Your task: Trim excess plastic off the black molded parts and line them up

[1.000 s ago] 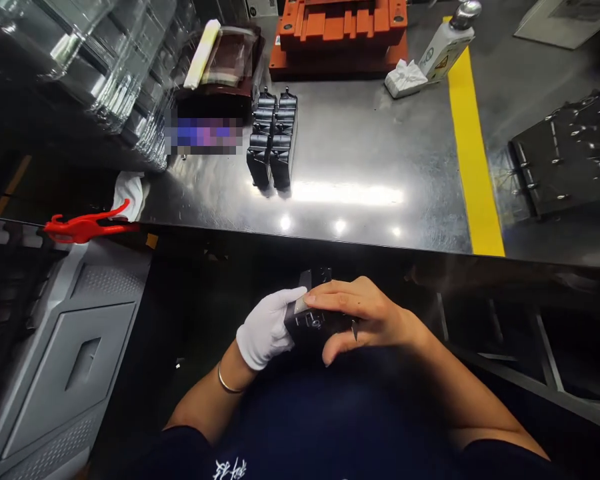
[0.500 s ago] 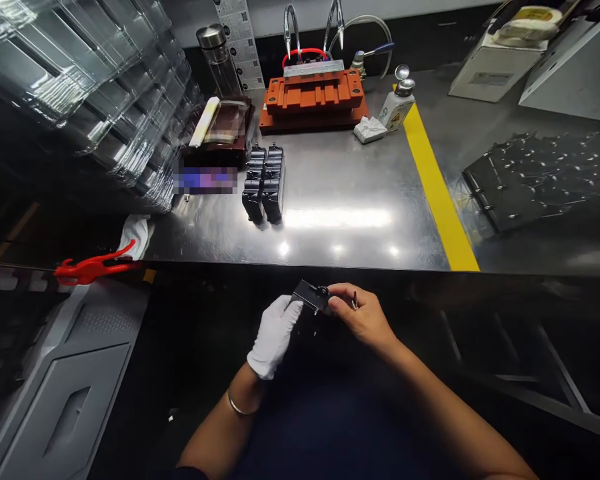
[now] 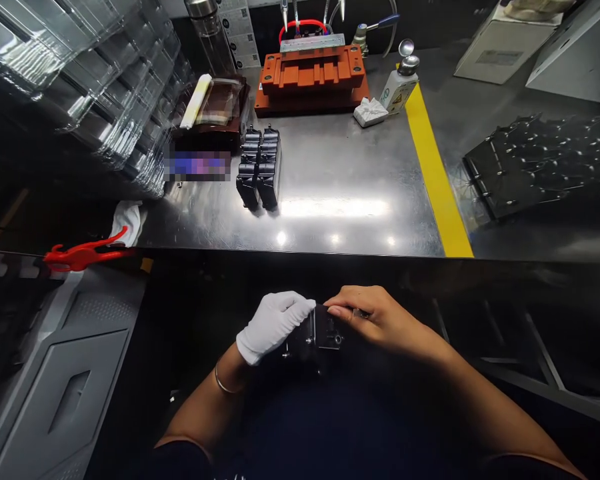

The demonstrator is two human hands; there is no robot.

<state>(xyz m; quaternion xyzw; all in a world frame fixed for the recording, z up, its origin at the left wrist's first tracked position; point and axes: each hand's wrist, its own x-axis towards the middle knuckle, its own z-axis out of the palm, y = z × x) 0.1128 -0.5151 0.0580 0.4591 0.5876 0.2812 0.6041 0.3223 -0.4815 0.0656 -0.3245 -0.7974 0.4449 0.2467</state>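
A black moulded plastic part (image 3: 326, 330) hangs below the bench edge, between my two hands. My left hand (image 3: 276, 323), in a white glove, pinches its upper left edge with thumb and fingers. Bare fingers of my right hand (image 3: 367, 313) close at the part's upper right corner; a small dark metal piece shows at those fingers, its kind unclear. Dark clothing behind the part hides its outline in places. Two rows of similar black parts (image 3: 260, 167) stand side by side on the metal bench (image 3: 340, 173).
An orange fixture (image 3: 313, 73) stands at the back, beside a white pump bottle (image 3: 400, 83) and folded white tissue (image 3: 371, 112). Wrapped clear trays (image 3: 105, 87) are stacked at left. A red air gun (image 3: 87, 255) hangs at the bench's front-left edge. Black parts (image 3: 545, 167) lie beyond the yellow tape (image 3: 435, 167).
The black part has been turned and lowered, its long side now pointing down. Both hands have shifted onto its upper edge. The bench appears higher in view as the head tilts down.
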